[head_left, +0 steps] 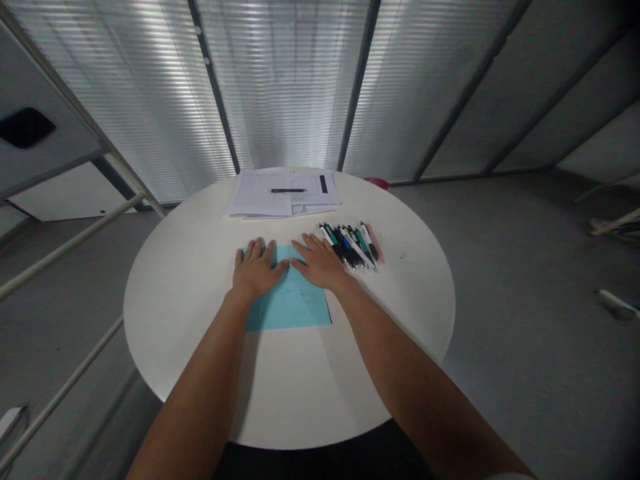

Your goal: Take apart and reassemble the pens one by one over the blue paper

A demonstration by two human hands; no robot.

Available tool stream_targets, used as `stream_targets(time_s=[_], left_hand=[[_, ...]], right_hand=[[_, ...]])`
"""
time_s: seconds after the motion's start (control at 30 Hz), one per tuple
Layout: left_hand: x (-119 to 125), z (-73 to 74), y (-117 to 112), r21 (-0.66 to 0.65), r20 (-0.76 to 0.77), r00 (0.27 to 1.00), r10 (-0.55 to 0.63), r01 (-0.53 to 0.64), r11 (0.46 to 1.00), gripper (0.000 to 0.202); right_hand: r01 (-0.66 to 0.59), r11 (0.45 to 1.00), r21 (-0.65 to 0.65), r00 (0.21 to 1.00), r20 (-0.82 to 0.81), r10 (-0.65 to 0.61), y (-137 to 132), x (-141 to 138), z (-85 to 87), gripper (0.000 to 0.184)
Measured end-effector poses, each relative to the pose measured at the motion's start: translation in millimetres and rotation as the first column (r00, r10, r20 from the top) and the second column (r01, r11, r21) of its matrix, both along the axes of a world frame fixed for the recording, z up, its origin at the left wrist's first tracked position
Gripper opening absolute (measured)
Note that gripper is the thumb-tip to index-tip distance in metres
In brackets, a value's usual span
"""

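Note:
A light blue sheet of paper (293,307) lies on the round white table (190,280). My left hand (257,267) rests flat on the sheet's far left part, fingers stretched out. My right hand (320,261) lies flat on its far right part, fingers spread, thumbs almost meeting. Neither hand holds anything. Just right of my right hand lies a row of several pens (353,245) side by side.
At the table's far edge is a stack of printed white papers (283,193) with a black pen (289,191) on top. A red object (377,181) peeks past the far rim. Metal rails (70,243) run at the left; grey floor surrounds the table.

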State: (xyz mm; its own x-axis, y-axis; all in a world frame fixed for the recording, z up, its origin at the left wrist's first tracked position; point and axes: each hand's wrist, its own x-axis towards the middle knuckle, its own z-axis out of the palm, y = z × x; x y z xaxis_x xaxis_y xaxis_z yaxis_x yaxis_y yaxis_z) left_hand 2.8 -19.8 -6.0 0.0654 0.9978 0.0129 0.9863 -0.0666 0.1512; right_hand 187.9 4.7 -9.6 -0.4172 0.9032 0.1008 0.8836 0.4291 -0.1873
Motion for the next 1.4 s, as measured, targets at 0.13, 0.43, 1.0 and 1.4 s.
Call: stream_targets(time_s=[0.13, 0.43, 1.0, 1.4], left_hand=[[0.1, 0.1, 0.2, -0.007, -0.006, 1.000, 0.003, -0.003, 1.000, 0.078], [0.3, 0.6, 0.2, -0.007, -0.014, 1.000, 0.001, -0.001, 1.000, 0.079], [0.5, -0.5, 0.3, 0.001, -0.014, 1.000, 0.010, -0.010, 1.000, 0.077], [-0.2, -1.2, 0.7, 0.001, -0.008, 1.000, 0.003, -0.003, 1.000, 0.078]], right_hand=[[0.001, 1.000, -0.003, 1.000, 0.003, -0.001, -0.3, 0.1, 0.4, 0.062], [0.001, 1.000, -0.018, 1.000, 0.004, -0.001, -0.3, 0.0, 2.0, 0.063], [-0.002, 1.000, 0.002, 1.000, 0.004, 0.002, -0.4, 0.6, 1.5, 0.062], [-0.004, 1.000, 0.000, 1.000, 0.009, 0.004, -0.8, 0.5, 2.1, 0.062]])
